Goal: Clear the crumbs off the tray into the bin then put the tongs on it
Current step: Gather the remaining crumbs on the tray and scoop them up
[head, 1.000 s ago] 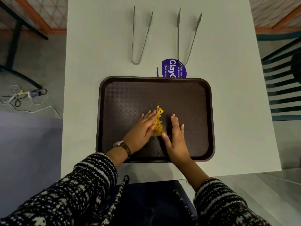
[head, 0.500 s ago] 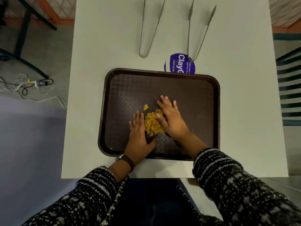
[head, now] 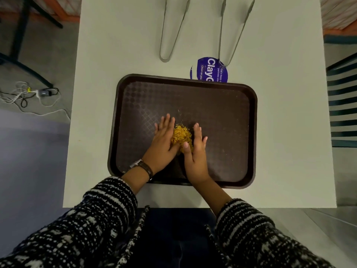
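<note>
fingers [head: 166,124] of both hands flank crumbs [head: 182,136]; touching; on tray [head: 222,113]

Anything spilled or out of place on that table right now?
Only the crumbs, heaped mid-tray between the left hand and right hand, with a few specks beyond. Both tongs lie on the table; one overlaps the sticker.

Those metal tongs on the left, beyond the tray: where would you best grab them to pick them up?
Probably near the closed, rounded bend of the left tongs, coming from above on the tray side. They lie flat on the table with that bend pointing toward the person, where the two arms run closest together.
</note>
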Demonstrator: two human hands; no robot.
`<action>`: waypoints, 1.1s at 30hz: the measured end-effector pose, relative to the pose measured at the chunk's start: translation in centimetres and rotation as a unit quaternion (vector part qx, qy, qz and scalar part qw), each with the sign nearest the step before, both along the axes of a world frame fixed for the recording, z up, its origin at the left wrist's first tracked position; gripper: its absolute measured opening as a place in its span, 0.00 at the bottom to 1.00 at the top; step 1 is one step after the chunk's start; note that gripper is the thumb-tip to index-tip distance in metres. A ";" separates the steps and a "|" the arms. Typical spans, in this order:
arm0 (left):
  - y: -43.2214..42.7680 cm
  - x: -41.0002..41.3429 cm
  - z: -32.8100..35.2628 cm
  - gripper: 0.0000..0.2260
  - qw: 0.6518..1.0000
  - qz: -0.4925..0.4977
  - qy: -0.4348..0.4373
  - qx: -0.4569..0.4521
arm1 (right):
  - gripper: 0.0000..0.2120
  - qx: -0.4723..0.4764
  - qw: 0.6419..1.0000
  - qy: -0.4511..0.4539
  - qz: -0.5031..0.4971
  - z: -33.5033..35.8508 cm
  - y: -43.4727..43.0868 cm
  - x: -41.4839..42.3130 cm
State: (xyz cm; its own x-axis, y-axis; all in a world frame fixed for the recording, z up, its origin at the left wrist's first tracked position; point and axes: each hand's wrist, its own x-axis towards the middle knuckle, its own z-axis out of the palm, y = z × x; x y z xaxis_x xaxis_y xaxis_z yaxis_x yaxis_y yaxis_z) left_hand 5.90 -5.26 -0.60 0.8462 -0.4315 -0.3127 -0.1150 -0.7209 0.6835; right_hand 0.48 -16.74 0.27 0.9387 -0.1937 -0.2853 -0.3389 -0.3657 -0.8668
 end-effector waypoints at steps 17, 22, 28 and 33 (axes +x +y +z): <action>-5.1 -4.3 -0.6 0.23 0.902 0.297 0.195 -0.246 | 0.40 0.247 0.962 0.064 -0.098 4.1 3.1 0.9; -5.7 -3.2 1.9 0.17 0.677 0.502 0.274 -0.463 | 0.24 0.489 0.832 0.105 -0.242 4.7 1.4 1.6; -6.7 -3.4 5.5 0.18 0.570 0.534 0.293 -0.552 | 0.27 0.547 0.795 0.072 -0.254 6.1 -0.1 1.1; -6.4 -3.3 6.9 0.18 0.568 0.501 0.282 -0.590 | 0.29 0.553 0.792 0.052 -0.254 7.3 0.1 1.0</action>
State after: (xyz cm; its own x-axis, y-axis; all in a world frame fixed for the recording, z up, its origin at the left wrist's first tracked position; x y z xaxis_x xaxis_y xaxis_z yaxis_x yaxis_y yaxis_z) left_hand 2.60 -11.69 6.33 0.7612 -0.0127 -0.6484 0.4249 0.7651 0.4838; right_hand 1.50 -16.61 7.57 0.7800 -0.1166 -0.6148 -0.2900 0.8033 -0.5202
